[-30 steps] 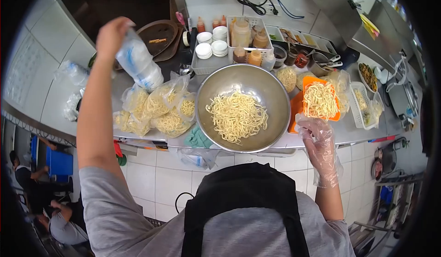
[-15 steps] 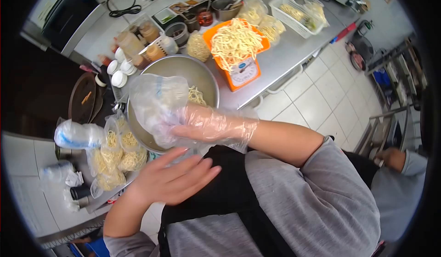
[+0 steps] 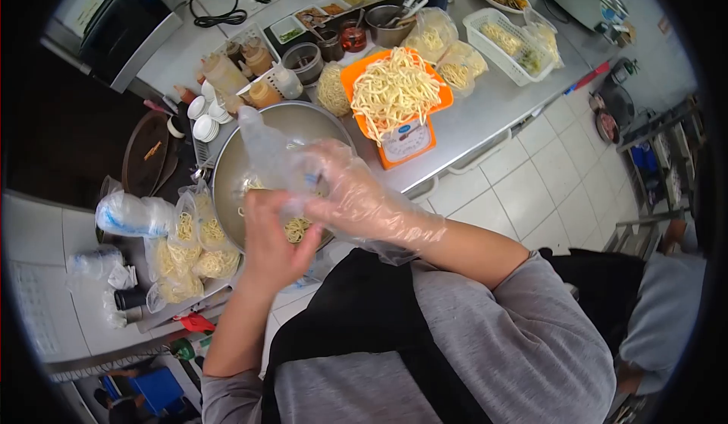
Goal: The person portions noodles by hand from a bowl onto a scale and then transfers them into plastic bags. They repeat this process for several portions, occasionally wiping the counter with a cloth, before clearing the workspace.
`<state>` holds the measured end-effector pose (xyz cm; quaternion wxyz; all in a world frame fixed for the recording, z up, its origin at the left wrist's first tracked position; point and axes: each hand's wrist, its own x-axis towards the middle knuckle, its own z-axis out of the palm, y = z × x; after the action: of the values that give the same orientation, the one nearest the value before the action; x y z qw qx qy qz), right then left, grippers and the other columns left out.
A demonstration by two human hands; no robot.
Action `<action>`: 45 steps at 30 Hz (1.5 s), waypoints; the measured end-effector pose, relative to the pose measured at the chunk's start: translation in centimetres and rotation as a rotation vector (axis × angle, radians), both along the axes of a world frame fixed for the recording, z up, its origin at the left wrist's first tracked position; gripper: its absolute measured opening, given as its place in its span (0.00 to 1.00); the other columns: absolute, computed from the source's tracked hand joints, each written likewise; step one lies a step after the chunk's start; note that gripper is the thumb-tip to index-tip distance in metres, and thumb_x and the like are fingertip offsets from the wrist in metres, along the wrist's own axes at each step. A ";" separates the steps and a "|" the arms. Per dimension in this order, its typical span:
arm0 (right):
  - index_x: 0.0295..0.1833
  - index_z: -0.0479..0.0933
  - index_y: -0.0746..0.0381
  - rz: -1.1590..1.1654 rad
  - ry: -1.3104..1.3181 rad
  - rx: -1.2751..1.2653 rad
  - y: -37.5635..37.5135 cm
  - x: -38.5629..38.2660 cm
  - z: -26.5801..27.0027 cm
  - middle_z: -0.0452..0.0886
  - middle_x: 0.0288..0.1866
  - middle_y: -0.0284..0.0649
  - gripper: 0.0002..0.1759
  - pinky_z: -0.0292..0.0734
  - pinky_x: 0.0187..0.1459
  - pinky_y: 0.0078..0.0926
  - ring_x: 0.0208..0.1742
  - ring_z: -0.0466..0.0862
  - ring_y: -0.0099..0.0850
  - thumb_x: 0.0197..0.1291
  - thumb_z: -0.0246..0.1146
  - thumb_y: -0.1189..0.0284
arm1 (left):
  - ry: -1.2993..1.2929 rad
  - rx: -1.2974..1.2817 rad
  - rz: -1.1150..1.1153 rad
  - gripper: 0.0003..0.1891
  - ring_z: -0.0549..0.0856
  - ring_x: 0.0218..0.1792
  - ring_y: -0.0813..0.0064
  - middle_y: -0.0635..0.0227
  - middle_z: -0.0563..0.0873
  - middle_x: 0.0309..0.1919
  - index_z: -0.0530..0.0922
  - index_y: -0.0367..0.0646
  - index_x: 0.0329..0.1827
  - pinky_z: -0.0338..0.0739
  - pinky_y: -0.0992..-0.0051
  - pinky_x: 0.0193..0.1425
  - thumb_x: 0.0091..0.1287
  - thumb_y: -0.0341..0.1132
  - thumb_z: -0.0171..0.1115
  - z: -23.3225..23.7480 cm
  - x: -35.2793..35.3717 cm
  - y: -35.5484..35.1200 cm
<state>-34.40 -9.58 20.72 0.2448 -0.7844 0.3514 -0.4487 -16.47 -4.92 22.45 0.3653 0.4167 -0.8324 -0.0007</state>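
My right hand (image 3: 345,189) wears a clear plastic glove and grips a thin clear plastic bag (image 3: 267,145) over a large metal bowl (image 3: 218,189). The bag looks empty and spreads out to the left of the glove. At the bag's lower edge, my bare left hand (image 3: 274,234) has its fingertips on the plastic, thumb apart below; the exact contact is partly hidden. Some loose noodles (image 3: 296,230) lie in the bowl beneath both hands. Beyond the bowl, an orange kitchen scale (image 3: 410,145) carries a heap of noodles (image 3: 396,90) in its orange pan.
Bagged noodles (image 3: 182,261) and a roll of plastic bags (image 3: 129,215) lie left of the bowl. Sauce bottles (image 3: 222,73), small white cups (image 3: 205,128) and a condiment tray (image 3: 334,10) stand behind. A white basket (image 3: 523,75) sits farther right. Another person's sleeve (image 3: 667,303) shows at right.
My left hand has risen from in front of my apron to the bag. My gloved right hand has turned and shifted slightly right, and the bag has narrowed.
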 end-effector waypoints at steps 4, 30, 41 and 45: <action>0.45 0.75 0.65 0.210 -0.520 0.539 -1.5 -1.2 -1.1 0.80 0.42 0.41 0.08 0.81 0.48 0.26 0.44 0.83 0.29 0.64 0.64 0.74 | 0.071 0.098 0.073 0.12 0.76 0.43 0.62 0.58 0.75 0.44 0.78 0.39 0.46 0.70 0.66 0.52 0.60 0.27 0.69 -1.0 -0.9 -0.1; 0.42 0.71 0.60 0.408 -0.402 0.240 -7.5 -6.6 0.2 0.75 0.39 0.38 0.15 0.75 0.48 0.25 0.43 0.78 0.27 0.54 0.70 0.78 | 0.276 -0.009 0.276 0.21 0.76 0.37 0.77 0.70 0.74 0.38 0.69 0.44 0.49 0.76 0.77 0.47 0.57 0.23 0.68 -2.2 -8.2 -0.8; 0.47 0.65 0.58 0.523 -0.412 0.375 -5.4 -10.6 1.7 0.66 0.42 0.32 0.15 0.69 0.44 0.20 0.44 0.68 0.20 0.59 0.61 0.84 | 1.556 0.828 -0.077 0.32 0.81 0.47 0.75 0.68 0.83 0.43 0.63 0.49 0.74 0.80 0.71 0.49 0.66 0.25 0.62 3.9 -11.3 -1.4; 0.45 0.64 0.57 0.442 -0.746 0.553 -8.0 -11.4 0.5 0.63 0.41 0.30 0.16 0.69 0.48 0.20 0.42 0.66 0.19 0.59 0.59 0.87 | 0.496 0.303 -0.030 0.17 0.83 0.51 0.65 0.61 0.83 0.47 0.80 0.46 0.53 0.78 0.69 0.46 0.60 0.24 0.65 3.8 -9.6 -2.0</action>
<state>-45.80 -17.53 21.23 0.6407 -0.5326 0.1716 -0.5258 -26.10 -6.96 26.28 0.4912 0.4414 -0.7141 -0.2322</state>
